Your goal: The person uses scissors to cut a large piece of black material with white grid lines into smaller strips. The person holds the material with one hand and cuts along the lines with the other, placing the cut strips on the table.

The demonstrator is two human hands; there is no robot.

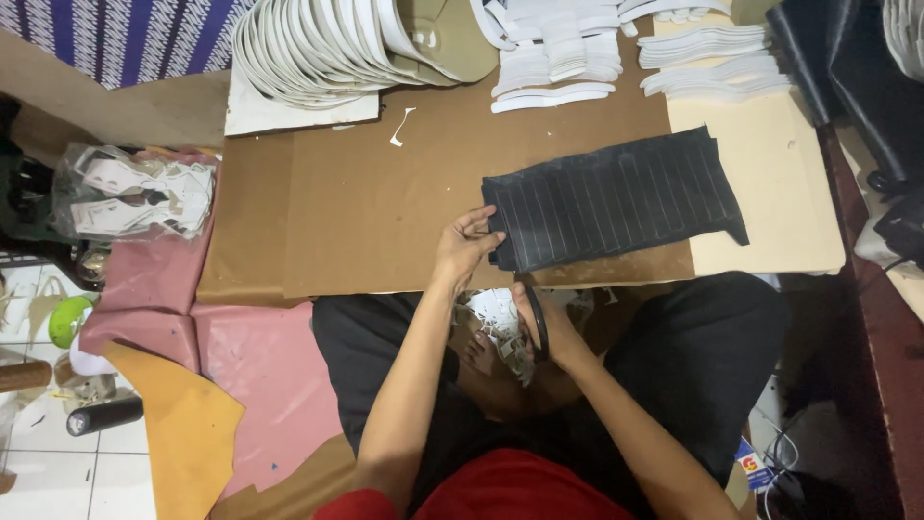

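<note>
- Black flexible sheet marked with pale parallel lines point(616, 197): flat on the brown cardboard-covered work board point(385, 193), left end at the near edge, right end over a cream board point(770, 173).
- Looks thin, light and limp like leather or vinyl; likely to sag if lifted by one corner, so best pinned flat or gripped near the cut edge.
- Left hand point(467, 246): fingers closed on the sheet's left edge, pinching it.
- Right hand point(544, 327): below the board edge, wrapped round black-handled scissors point(536, 318), blades pointing up at the sheet's lower left corner.
- Count: one black sheet, one pair of scissors, two hands.
- White cut-out strips point(558, 58) stacked at the far side in several piles; too many to count.
- Fanned white curved pieces point(318, 43) far left, uncountable.
- White scraps point(496, 318) in the lap.
</note>
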